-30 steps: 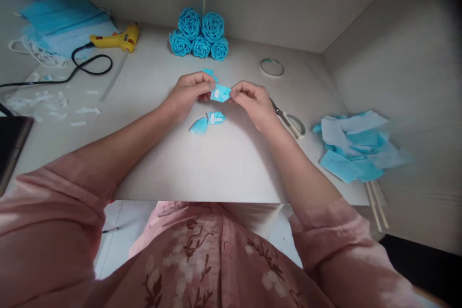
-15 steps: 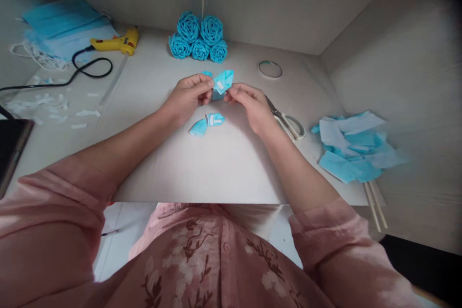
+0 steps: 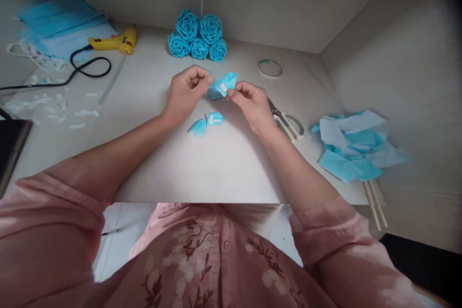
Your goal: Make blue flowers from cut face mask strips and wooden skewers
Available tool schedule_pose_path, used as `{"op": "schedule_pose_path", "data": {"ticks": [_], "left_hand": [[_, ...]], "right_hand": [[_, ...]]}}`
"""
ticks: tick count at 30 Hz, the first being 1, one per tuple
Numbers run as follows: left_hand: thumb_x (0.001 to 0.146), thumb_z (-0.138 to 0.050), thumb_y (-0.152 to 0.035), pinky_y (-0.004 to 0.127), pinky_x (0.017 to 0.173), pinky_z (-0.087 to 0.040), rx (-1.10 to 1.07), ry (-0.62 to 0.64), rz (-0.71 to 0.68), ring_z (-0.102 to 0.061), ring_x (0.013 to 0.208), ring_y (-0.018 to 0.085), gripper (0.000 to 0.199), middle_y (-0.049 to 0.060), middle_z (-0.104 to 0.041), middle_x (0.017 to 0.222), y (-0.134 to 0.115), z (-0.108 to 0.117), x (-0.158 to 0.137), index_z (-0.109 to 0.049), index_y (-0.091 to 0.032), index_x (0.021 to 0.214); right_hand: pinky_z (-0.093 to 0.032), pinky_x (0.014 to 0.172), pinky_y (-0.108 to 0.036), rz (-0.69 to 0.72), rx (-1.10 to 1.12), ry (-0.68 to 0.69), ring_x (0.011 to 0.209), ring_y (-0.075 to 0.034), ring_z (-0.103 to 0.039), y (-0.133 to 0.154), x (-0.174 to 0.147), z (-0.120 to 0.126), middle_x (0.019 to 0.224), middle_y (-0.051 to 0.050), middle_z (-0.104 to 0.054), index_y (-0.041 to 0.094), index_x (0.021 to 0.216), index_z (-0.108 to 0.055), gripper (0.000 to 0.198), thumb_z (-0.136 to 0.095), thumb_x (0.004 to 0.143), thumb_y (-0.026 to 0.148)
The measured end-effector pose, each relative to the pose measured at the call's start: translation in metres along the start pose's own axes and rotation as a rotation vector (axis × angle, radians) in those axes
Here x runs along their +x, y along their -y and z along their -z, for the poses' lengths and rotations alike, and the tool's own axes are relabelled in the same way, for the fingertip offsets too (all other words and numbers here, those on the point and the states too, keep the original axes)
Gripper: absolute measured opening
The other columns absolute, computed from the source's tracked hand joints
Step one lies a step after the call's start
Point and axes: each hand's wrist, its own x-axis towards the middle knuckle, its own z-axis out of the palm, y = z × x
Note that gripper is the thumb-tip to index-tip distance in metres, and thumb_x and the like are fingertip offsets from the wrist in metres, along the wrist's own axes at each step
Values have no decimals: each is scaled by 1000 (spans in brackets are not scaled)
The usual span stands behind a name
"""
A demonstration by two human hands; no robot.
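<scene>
My right hand (image 3: 252, 103) pinches a folded blue piece (image 3: 230, 80) of mask-like fabric between thumb and fingers; a short white strip (image 3: 224, 88) sits on its face. At the piece's left side is my left hand (image 3: 187, 91), thumb and index finger pressed together; whatever lies between those tips is too small to make out. More blue fabric (image 3: 214, 93) shows under and behind the held piece, partly hidden. Nearer my body, two folded blue petals (image 3: 198, 127) lie on the table, the right one (image 3: 215, 119) bearing white strips.
Several blue rosettes (image 3: 199, 48) are stacked at the back. A yellow glue gun (image 3: 113, 43) and blue masks (image 3: 65, 21) lie at the left, near white scraps (image 3: 46, 106). Scissors (image 3: 288, 122), a tape ring (image 3: 270, 68), cut fabric (image 3: 350, 144) and sticks (image 3: 375, 204) are at the right.
My left hand has rolled and drawn slightly left, its fingertips coming off the edge of the blue piece. The piece has shifted a little right in my right hand.
</scene>
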Motion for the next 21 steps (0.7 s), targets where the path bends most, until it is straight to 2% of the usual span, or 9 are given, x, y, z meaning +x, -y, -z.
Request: {"op": "schedule_pose_path", "data": {"ticks": [3, 6, 9, 14, 21], "left_hand": [[83, -71, -16, 24, 62, -40, 184, 24, -139, -49, 62, 10, 12, -3, -56, 66, 0, -2, -4, -63, -19, 75], [81, -69, -13, 27, 65, -40, 320, 57, -187, -49, 65, 13, 9, -2, -56, 66, 0, -2, -9, -67, -20, 76], [81, -69, -16, 29, 69, -41, 386, 66, -166, -52, 71, 16, 8, 0, -57, 68, -3, -2, -11, -68, -22, 76], [79, -70, -18, 32, 77, -41, 376, 69, -116, -54, 78, 20, 7, 1, -55, 67, -7, -1, -11, -67, -23, 75], [82, -68, -22, 34, 86, -40, 446, 85, -137, -55, 80, 21, 9, 1, -58, 69, -4, 0, -10, -67, -23, 72]], "right_hand": [[-34, 66, -27, 14, -52, -7, 65, -10, -43, 0, 0, -1, 65, 5, -47, 21, 67, -55, 21, -67, 84, 26], [-35, 66, -28, 24, -80, -1, 64, -11, -42, 0, -1, -3, 63, 5, -45, 21, 67, -55, 21, -67, 83, 27], [-37, 67, -28, 28, -101, -1, 66, -12, -43, 2, -2, -5, 64, 4, -47, 21, 67, -56, 20, -67, 83, 28], [-39, 70, -28, 36, -174, -3, 69, -13, -45, 9, -4, -5, 65, 3, -51, 22, 67, -57, 20, -66, 83, 29], [-41, 72, -29, 88, -261, -11, 70, -14, -47, 13, -5, -4, 66, 3, -51, 22, 68, -54, 22, -66, 84, 30]]}}
